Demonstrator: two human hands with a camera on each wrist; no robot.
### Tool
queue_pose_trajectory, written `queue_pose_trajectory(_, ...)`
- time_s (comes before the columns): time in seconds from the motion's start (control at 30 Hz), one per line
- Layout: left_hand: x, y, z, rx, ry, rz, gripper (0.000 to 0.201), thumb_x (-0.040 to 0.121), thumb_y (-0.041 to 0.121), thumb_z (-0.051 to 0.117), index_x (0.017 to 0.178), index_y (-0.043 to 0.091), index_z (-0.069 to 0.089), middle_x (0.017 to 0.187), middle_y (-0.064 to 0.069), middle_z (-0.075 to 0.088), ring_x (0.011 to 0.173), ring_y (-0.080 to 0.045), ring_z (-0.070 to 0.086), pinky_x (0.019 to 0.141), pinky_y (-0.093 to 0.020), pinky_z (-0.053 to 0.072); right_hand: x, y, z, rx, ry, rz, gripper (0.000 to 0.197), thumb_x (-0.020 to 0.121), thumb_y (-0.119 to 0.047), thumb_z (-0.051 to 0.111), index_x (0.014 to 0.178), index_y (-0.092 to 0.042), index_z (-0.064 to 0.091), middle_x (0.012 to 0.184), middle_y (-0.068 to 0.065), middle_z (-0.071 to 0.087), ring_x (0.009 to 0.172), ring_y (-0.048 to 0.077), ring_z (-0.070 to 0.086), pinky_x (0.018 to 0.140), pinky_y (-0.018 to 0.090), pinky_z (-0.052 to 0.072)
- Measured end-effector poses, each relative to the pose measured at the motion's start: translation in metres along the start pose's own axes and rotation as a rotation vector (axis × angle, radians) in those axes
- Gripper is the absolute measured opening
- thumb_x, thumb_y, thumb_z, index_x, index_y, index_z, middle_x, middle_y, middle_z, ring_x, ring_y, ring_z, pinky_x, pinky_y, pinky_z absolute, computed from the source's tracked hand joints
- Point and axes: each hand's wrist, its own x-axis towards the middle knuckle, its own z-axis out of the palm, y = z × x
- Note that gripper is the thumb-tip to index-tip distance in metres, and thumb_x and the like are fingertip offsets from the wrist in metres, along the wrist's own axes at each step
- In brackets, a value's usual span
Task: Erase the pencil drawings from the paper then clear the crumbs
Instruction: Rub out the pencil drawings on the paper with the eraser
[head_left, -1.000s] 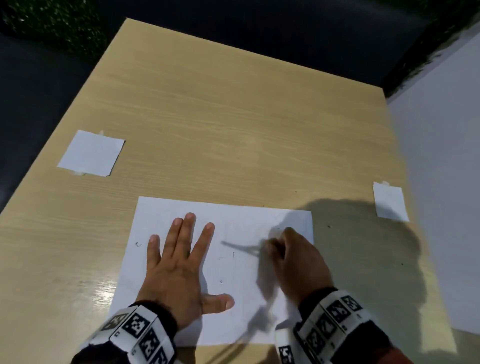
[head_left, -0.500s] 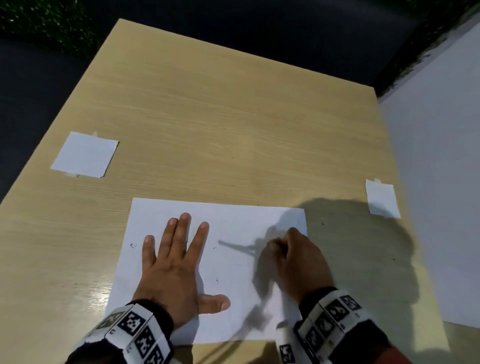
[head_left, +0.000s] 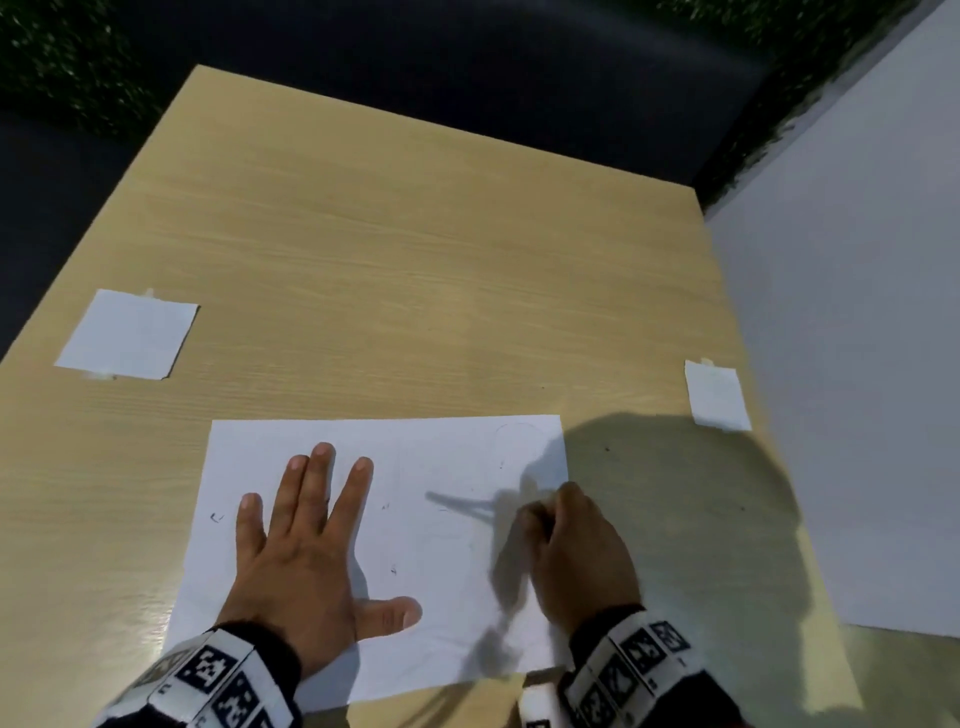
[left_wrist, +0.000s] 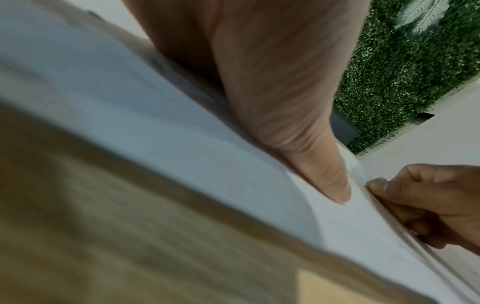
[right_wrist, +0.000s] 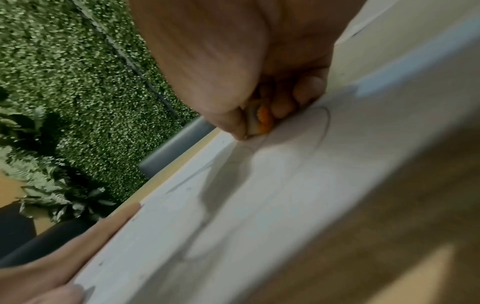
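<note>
A white sheet of paper (head_left: 441, 467) lies at the near edge of the wooden table (head_left: 389, 260). Faint pencil lines (right_wrist: 326, 121) and small dark specks (head_left: 216, 517) show on it. My left hand (head_left: 306, 525) lies flat on the sheet's left half, fingers straight and spread. My right hand (head_left: 540, 519) is on the sheet's right part, its curled fingers pinching a small white and orange eraser (right_wrist: 259, 121) that touches the paper. In the head view the eraser is hidden by the hand.
A small white paper square (head_left: 127, 335) is taped at the table's left edge, a smaller one (head_left: 716, 395) at the right edge. A white board (head_left: 857, 364) lies right of the table. A dark bench and green hedge wall (right_wrist: 64, 61) stand behind.
My right hand has shifted slightly right and towards me over the sheet while gripping the eraser. The left hand stays flat on the paper.
</note>
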Motion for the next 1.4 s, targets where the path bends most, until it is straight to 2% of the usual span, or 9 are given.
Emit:
queue_pose_trajectory(0.07, -0.003, -0.003, -0.003, -0.012, 0.004, 0.007, 0.132, 0.053, 0.102, 0.034, 0.14, 0.038, -0.042, 0.147, 0.0, -0.051, 0.134, -0.016, -0.049, 0.111, -0.047, -0.024, -0.002, -0.004, 0.003, 0.007, 0.016, 0.012, 0.019, 0.095, -0.034, 0.045, 0.085, -0.019, 0.038, 0.091, 0.005, 0.061, 0.089, 0.027, 0.06, 0.069, 0.031, 0.037)
queue_pose_trajectory(0.23, -0.004, 0.001, -0.01, 0.135, 0.005, 0.107, 0.121, 0.06, 0.089, 0.046, 0.15, 0.009, 0.035, 0.158, -0.017, 0.03, 0.144, -0.035, 0.023, 0.117, -0.046, -0.004, -0.001, -0.01, 0.004, 0.058, 0.027, 0.046, 0.016, 0.095, -0.037, 0.044, 0.095, -0.021, 0.046, 0.097, -0.003, 0.06, 0.091, 0.019, 0.059, 0.074, 0.03, 0.041)
queue_pose_trajectory(0.33, -0.001, 0.019, -0.013, 0.069, 0.017, 0.152, 0.108, 0.065, 0.071, 0.038, 0.157, 0.018, 0.018, 0.165, -0.01, 0.011, 0.15, -0.026, 0.008, 0.118, -0.049, 0.003, 0.001, -0.014, 0.002, 0.118, 0.038, 0.038, 0.013, 0.094, -0.035, 0.046, 0.091, -0.023, 0.045, 0.093, -0.003, 0.06, 0.086, 0.018, 0.059, 0.075, 0.031, 0.045)
queue_pose_trajectory(0.5, 0.003, 0.032, 0.002, 0.042, -0.117, 0.055, 0.114, 0.05, 0.094, 0.011, 0.13, 0.041, -0.051, 0.139, 0.005, -0.059, 0.13, -0.016, -0.053, 0.114, -0.056, -0.016, -0.012, -0.041, 0.017, 0.286, -0.087, -0.097, 0.012, 0.093, -0.031, 0.048, 0.083, -0.028, 0.046, 0.087, -0.011, 0.056, 0.077, 0.008, 0.057, 0.068, 0.017, 0.044)
queue_pose_trajectory(0.63, 0.002, 0.024, 0.003, 0.076, -0.107, 0.062, 0.123, 0.055, 0.096, 0.028, 0.152, 0.041, -0.022, 0.161, 0.001, -0.029, 0.143, -0.013, -0.035, 0.111, -0.055, -0.014, -0.024, -0.051, 0.027, 0.117, -0.164, -0.227, 0.018, 0.095, -0.038, 0.043, 0.097, -0.021, 0.049, 0.1, -0.005, 0.051, 0.09, 0.014, 0.052, 0.073, 0.027, 0.041)
queue_pose_trajectory(0.8, 0.003, 0.029, -0.003, 0.07, -0.169, 0.053, 0.119, 0.058, 0.096, 0.028, 0.129, 0.042, -0.051, 0.133, 0.011, -0.064, 0.125, -0.015, -0.058, 0.085, -0.044, -0.046, 0.003, -0.005, 0.003, 0.043, -0.043, -0.074, 0.02, 0.093, -0.037, 0.048, 0.079, -0.024, 0.042, 0.08, -0.005, 0.051, 0.077, 0.017, 0.054, 0.068, 0.029, 0.039)
queue_pose_trajectory(1.03, -0.001, 0.031, -0.001, 0.119, -0.188, 0.013, 0.108, 0.073, 0.074, 0.033, 0.121, 0.04, -0.058, 0.137, 0.005, -0.061, 0.128, -0.02, -0.055, 0.104, -0.058, -0.031, -0.038, -0.048, 0.027, 0.025, -0.211, -0.393, 0.016, 0.093, -0.036, 0.041, 0.086, -0.023, 0.048, 0.084, -0.008, 0.045, 0.082, 0.015, 0.052, 0.066, 0.027, 0.035)
queue_pose_trajectory(1.27, -0.001, 0.03, -0.003, 0.102, -0.228, 0.05, 0.133, 0.064, 0.09, 0.052, 0.131, 0.038, -0.051, 0.135, 0.006, -0.063, 0.129, -0.02, -0.055, 0.092, -0.051, -0.04, -0.004, -0.001, 0.0, -0.02, -0.04, -0.133, 0.024, 0.093, -0.037, 0.05, 0.076, -0.024, 0.039, 0.073, -0.01, 0.043, 0.071, 0.016, 0.048, 0.064, 0.023, 0.028)
queue_pose_trajectory(1.4, -0.002, 0.03, -0.005, 0.109, -0.247, 0.04, 0.13, 0.069, 0.086, 0.052, 0.132, 0.037, -0.051, 0.136, 0.005, -0.062, 0.127, -0.021, -0.056, 0.101, -0.056, -0.034, -0.031, -0.032, 0.014, 0.007, -0.206, -0.275, 0.019, 0.095, -0.037, 0.042, 0.08, -0.026, 0.038, 0.077, -0.012, 0.042, 0.073, 0.012, 0.044, 0.065, 0.024, 0.03)
